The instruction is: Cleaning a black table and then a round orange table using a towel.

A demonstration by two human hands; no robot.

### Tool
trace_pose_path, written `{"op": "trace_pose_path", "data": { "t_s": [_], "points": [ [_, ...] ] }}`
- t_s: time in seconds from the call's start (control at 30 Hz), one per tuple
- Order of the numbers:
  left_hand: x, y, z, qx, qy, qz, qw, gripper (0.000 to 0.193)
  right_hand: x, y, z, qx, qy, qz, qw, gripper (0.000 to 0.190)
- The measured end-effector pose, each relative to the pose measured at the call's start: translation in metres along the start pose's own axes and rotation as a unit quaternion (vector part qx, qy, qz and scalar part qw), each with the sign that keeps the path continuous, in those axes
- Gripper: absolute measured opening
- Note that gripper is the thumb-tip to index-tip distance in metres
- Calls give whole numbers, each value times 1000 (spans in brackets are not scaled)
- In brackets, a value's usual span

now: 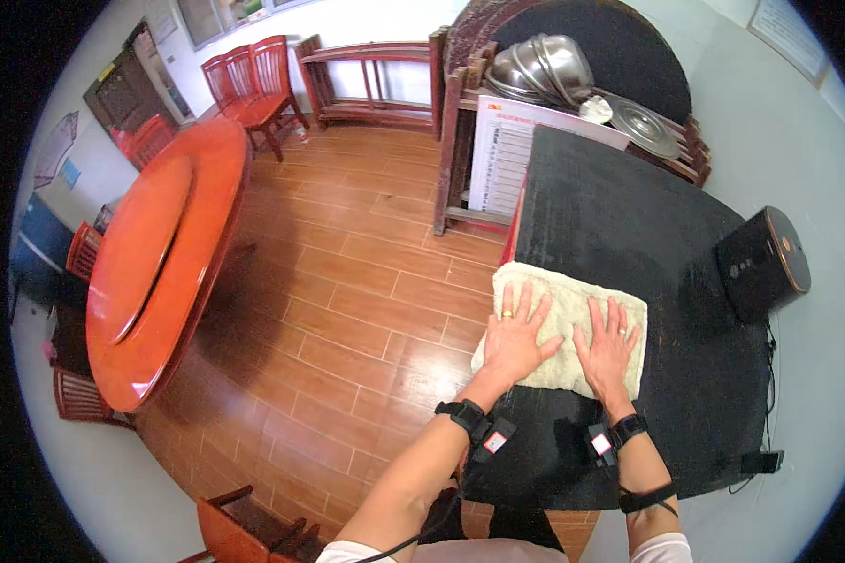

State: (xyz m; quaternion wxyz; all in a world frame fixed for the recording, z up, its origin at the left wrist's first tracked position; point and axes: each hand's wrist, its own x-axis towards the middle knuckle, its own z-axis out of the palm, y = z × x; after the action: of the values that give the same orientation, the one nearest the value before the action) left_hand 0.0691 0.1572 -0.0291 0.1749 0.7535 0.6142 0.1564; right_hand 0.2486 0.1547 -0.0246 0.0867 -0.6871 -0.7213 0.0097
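Observation:
A pale yellow towel (570, 366) lies spread on the black tabletop (605, 197), its left side reaching the table's left edge. Both hands rest palm down on it, fingers spread. My left hand (517, 338), with a ring, presses on the towel's left half. On its right half lies my right hand (607, 345), also with a ring. Neither hand grips the cloth. Black straps with small devices are around both wrists.
A black appliance (760, 264) stands at the table's right edge, with a cable and a small black box (762, 462) nearby. Behind the table, a wooden rack (454, 141) holds metal bowls (542, 67) and a lid (644, 128). A round red table (218, 183) stands left.

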Motion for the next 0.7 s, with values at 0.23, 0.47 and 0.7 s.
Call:
{"op": "trace_pose_path", "data": {
  "t_s": [0.23,0.47,0.7],
  "points": [
    [-3,-5,0,-18,6,6,1000,79,1,1,8,11,1,-1,1000,61],
    [-23,-7,9,-18,37,14,999,79,-10,7,8,23,48,-47,997,62],
    [-99,-1,-3,-39,29,-1,999,78,-75,-14,-1,46,75,-79,993,60]
  ]
}}
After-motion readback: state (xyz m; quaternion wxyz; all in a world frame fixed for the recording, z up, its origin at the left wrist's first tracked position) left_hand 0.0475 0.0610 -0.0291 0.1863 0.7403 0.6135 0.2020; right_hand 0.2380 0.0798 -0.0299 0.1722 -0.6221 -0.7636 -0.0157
